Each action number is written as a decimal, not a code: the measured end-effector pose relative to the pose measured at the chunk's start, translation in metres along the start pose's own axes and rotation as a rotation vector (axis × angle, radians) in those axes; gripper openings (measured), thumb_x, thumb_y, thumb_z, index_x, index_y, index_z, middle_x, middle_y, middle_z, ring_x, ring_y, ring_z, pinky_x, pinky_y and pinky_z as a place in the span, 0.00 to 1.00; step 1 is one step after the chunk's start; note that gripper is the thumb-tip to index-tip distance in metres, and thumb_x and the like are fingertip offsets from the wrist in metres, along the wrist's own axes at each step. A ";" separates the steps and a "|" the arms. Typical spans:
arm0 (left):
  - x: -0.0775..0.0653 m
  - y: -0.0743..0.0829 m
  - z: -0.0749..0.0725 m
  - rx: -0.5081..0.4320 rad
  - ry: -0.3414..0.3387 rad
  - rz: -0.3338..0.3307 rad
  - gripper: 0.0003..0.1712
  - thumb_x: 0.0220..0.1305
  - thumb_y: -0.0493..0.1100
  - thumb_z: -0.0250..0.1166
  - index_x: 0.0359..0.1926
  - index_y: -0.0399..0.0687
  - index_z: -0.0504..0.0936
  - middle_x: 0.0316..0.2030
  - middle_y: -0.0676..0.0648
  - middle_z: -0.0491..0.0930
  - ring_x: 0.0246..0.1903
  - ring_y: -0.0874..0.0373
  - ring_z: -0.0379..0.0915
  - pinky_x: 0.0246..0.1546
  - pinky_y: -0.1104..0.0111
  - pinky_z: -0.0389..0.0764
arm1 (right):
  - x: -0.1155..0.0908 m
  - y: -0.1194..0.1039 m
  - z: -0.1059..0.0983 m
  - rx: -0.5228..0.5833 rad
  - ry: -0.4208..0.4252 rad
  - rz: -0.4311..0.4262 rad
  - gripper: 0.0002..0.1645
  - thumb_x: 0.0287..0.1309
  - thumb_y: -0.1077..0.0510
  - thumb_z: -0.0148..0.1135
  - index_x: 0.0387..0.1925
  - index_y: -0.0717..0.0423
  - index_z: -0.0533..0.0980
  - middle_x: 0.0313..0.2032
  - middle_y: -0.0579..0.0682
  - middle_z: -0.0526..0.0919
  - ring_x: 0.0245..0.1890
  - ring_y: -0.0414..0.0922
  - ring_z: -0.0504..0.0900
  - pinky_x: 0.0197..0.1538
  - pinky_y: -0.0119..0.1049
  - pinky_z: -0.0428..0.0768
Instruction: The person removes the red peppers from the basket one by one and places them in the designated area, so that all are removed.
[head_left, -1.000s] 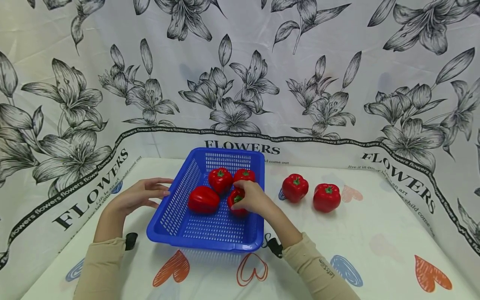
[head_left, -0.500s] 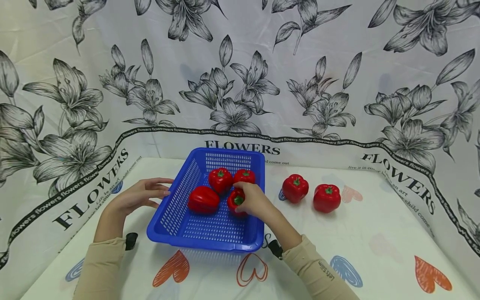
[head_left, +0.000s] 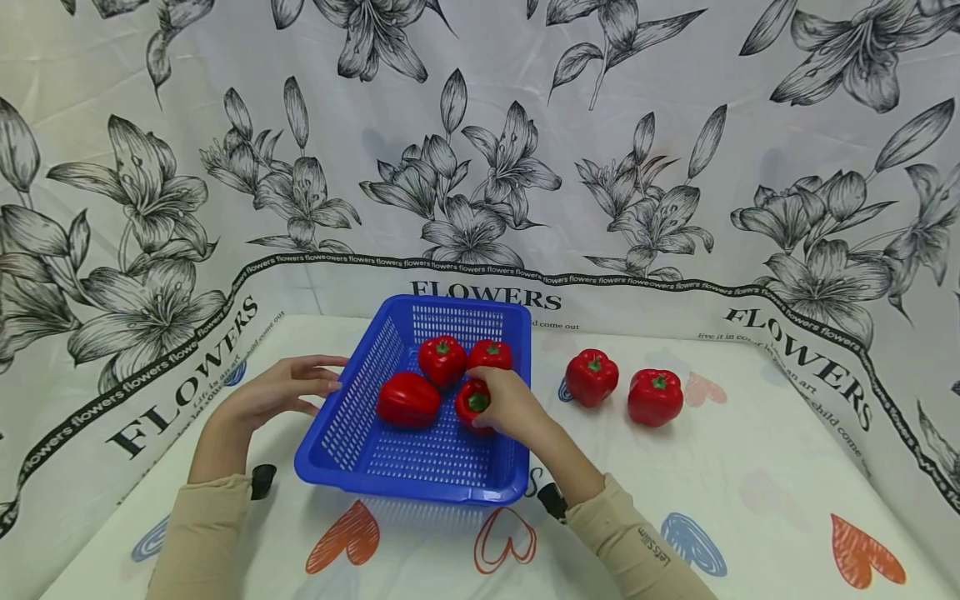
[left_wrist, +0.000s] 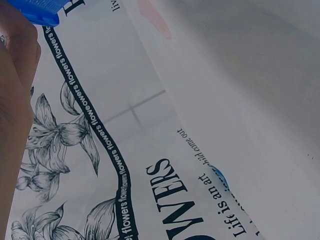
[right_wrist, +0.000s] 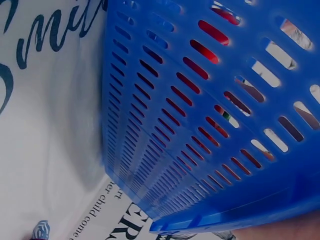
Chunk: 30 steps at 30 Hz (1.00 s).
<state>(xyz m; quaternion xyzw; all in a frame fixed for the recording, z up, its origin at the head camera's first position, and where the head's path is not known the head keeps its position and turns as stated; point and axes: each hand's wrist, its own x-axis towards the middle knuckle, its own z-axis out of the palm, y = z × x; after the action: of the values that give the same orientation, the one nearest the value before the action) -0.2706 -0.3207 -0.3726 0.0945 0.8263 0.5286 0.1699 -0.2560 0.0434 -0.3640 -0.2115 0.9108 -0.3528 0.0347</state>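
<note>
A blue plastic basket [head_left: 390, 492] with slotted walls stands on the table. Inside it my right hand [head_left: 513, 404] grips a red bell pepper [head_left: 467, 407] near the right wall, its thumb on the near side by the green stem. Three more peppers share the basket: one lying on its side [head_left: 407, 400], one upright at the back [head_left: 442, 360], and one at the back right [head_left: 490, 353], partly behind the hand. My left hand [head_left: 281, 390] is at the basket's left side, fingers relaxed and tips by the rim; whether they touch it I cannot tell.
Two red bell peppers, a nearer-left one [head_left: 592, 377] and one further right [head_left: 655, 397], stand on the table right of the basket. A flower-printed cloth [head_left: 480, 200] rises behind and at both sides. The right wrist view is mostly filled by the basket's slotted wall [right_wrist: 200, 115].
My right thumb has shifted slightly to the right on the pepper, showing more of its stem. The basket, the left hand and the other peppers stay where they were.
</note>
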 end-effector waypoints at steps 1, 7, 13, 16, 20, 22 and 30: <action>0.000 0.000 0.000 0.001 0.000 -0.001 0.36 0.67 0.46 0.61 0.72 0.40 0.60 0.50 0.50 0.82 0.45 0.58 0.82 0.46 0.58 0.83 | 0.000 0.000 0.000 0.001 -0.006 0.000 0.40 0.44 0.67 0.76 0.62 0.61 0.72 0.58 0.58 0.80 0.58 0.55 0.79 0.56 0.51 0.80; 0.000 -0.001 -0.001 -0.003 -0.005 -0.002 0.36 0.68 0.46 0.61 0.72 0.39 0.60 0.49 0.52 0.82 0.45 0.58 0.82 0.46 0.58 0.83 | -0.002 -0.001 0.000 -0.021 -0.020 0.001 0.42 0.43 0.68 0.76 0.63 0.59 0.71 0.59 0.57 0.79 0.60 0.54 0.78 0.56 0.51 0.80; 0.001 -0.001 -0.001 -0.001 0.001 0.003 0.36 0.67 0.46 0.61 0.71 0.40 0.60 0.49 0.50 0.82 0.45 0.58 0.82 0.45 0.59 0.83 | -0.001 0.002 0.001 -0.011 0.003 -0.021 0.42 0.43 0.65 0.77 0.63 0.59 0.72 0.59 0.56 0.79 0.59 0.53 0.78 0.57 0.50 0.80; 0.001 -0.001 -0.001 -0.004 0.001 0.005 0.36 0.67 0.45 0.61 0.71 0.39 0.61 0.49 0.51 0.82 0.45 0.58 0.82 0.45 0.58 0.83 | 0.000 0.004 0.000 0.026 0.003 -0.034 0.42 0.43 0.63 0.78 0.62 0.58 0.73 0.59 0.55 0.79 0.60 0.53 0.77 0.58 0.49 0.79; 0.001 -0.001 -0.001 -0.008 0.001 0.006 0.36 0.67 0.45 0.62 0.71 0.39 0.61 0.48 0.52 0.82 0.44 0.58 0.82 0.44 0.58 0.83 | 0.001 0.006 -0.004 0.109 -0.012 -0.043 0.41 0.43 0.62 0.78 0.63 0.58 0.73 0.61 0.55 0.78 0.62 0.53 0.76 0.60 0.49 0.78; 0.001 -0.001 0.000 -0.009 0.001 0.005 0.36 0.67 0.45 0.62 0.71 0.39 0.61 0.48 0.52 0.82 0.44 0.58 0.82 0.44 0.58 0.83 | 0.001 0.006 -0.006 0.153 -0.019 -0.050 0.41 0.44 0.62 0.77 0.63 0.59 0.73 0.61 0.55 0.78 0.63 0.53 0.76 0.61 0.48 0.77; 0.000 0.000 0.000 -0.010 0.004 0.002 0.36 0.67 0.46 0.61 0.71 0.39 0.61 0.48 0.51 0.82 0.45 0.58 0.82 0.44 0.58 0.83 | 0.005 0.011 -0.014 0.349 -0.042 -0.013 0.40 0.46 0.59 0.77 0.63 0.57 0.73 0.62 0.55 0.78 0.64 0.53 0.76 0.63 0.47 0.75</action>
<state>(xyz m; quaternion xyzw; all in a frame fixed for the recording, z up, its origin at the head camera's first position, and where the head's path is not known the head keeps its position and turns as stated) -0.2704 -0.3210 -0.3724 0.0935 0.8240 0.5329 0.1682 -0.2671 0.0571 -0.3604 -0.2155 0.8333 -0.5014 0.0875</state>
